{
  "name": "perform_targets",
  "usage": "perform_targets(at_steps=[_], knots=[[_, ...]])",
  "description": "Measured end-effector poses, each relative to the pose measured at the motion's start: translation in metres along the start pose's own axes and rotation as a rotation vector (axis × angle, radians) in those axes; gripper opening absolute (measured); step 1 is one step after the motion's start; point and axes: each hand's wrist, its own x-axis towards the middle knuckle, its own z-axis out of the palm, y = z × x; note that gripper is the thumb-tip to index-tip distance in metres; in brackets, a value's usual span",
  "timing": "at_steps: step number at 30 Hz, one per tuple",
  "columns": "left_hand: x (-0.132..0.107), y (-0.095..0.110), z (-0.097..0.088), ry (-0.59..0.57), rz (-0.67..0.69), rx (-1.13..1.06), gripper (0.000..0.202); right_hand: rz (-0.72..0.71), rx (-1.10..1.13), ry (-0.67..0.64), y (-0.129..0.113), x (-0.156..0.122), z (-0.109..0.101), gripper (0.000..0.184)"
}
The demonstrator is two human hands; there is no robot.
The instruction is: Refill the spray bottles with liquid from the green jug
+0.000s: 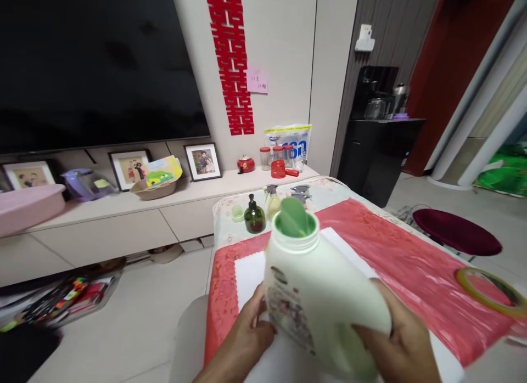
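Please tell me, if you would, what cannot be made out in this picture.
All in the head view:
- Pale green plastic bottle: its label's wording is blurred; its contents are hidden by the green plastic piece in its mouth.
- Left hand: some fingers are hidden behind the bottle.
- Square pink paper note: its handwriting is too small.
- Large black television: cut off by the left and top edges.

Label (290, 316) on bottle (343, 289) blurred, left hand (252, 329) partly hidden, television (94, 65) cut off
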Motion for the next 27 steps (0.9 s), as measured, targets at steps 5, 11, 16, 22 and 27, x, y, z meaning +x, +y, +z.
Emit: perform_targets(at_steps=[5,11,16,22,27], knots=[[0.023,-0.003,0.002,-0.004,0.181,0.4,0.075,-0.05,-0.157,0.394,0.029,0.027,-0.04,0.03],[0.076,0.006,0.004,-0.002,0.451,1.111,0.069,-0.056,-0.317,0.665,0.058,0.06,-0.095,0.039],[0.119,0.015,0.022,-0.069,0.45,1.651,0.074,-0.063,-0.348,0.712,0.071,0.08,-0.103,0.03],[0.145,0.022,0.022,-0.065,0.336,1.727,0.06,0.031,-0.357,0.666,0.083,0.093,-0.098,0.04],[0.145,0.029,-0.013,0.144,0.338,1.509,0.063,0.044,-0.311,0.606,0.08,0.103,-0.08,0.043]])
